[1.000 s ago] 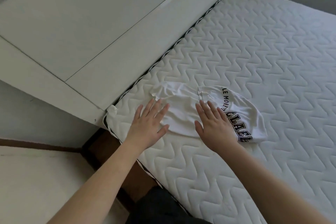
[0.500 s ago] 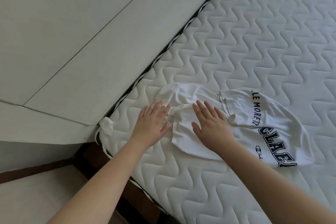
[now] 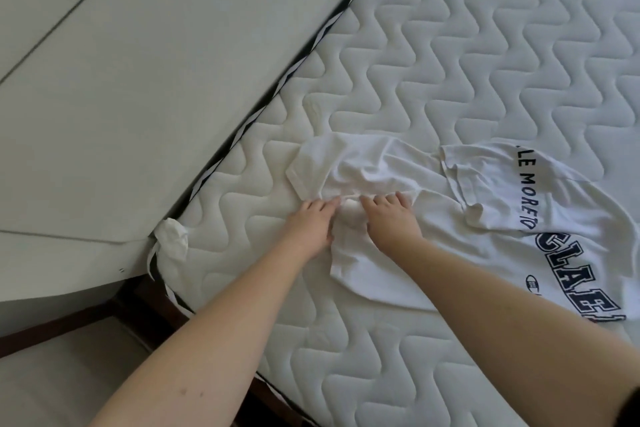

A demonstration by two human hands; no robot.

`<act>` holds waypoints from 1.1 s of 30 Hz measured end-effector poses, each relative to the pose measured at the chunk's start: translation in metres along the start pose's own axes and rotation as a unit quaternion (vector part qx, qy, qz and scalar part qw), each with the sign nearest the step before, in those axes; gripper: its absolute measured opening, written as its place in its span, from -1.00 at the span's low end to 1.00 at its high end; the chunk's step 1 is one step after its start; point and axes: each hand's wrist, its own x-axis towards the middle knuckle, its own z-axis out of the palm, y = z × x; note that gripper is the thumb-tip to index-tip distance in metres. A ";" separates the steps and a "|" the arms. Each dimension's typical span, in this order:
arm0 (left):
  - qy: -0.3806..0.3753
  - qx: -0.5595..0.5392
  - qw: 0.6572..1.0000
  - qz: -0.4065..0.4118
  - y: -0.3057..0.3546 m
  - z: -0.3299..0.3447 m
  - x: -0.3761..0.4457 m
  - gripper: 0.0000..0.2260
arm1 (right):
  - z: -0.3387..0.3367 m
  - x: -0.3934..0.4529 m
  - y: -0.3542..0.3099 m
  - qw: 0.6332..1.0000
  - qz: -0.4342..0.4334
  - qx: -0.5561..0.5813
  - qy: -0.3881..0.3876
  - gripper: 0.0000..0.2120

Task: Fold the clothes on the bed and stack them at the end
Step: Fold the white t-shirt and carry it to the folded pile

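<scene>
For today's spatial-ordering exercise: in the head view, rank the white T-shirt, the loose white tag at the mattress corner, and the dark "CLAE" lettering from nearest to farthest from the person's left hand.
From the left hand:
1. White T-shirt: under its fingertips.
2. White tag: to the left, at the mattress corner.
3. "CLAE" lettering: far right, beyond the right hand.

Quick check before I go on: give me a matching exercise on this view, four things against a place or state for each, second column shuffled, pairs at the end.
Things:
1. left hand
2. right hand
3. white T-shirt
4. white tag

Places or states:
A. crumpled on the quilted mattress, dark lettering facing up
B. at the mattress corner beside the white bed frame
C. fingers on the shirt's bunched fold, nearer the lettering
D. fingers on the same fold, nearer the mattress corner

Pairs: 1-D, 2-C, 3-A, 4-B
</scene>
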 end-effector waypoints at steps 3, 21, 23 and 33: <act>0.003 0.039 0.999 -0.033 0.007 0.008 0.001 -0.62 | 0.011 -0.023 0.009 0.999 0.001 0.034 0.006 -0.69; 0.113 -0.230 0.947 0.195 0.163 -0.073 -0.153 -0.75 | -0.074 -0.272 0.064 0.928 0.121 0.312 0.161 -0.80; 0.112 -0.230 0.942 0.216 0.188 -0.084 -0.170 -0.84 | -0.079 -0.302 0.070 0.916 0.141 0.333 0.174 -0.76; 0.040 -0.263 0.922 0.282 0.297 -0.131 -0.238 -0.95 | -0.099 -0.419 0.090 0.892 0.051 0.440 0.092 -0.25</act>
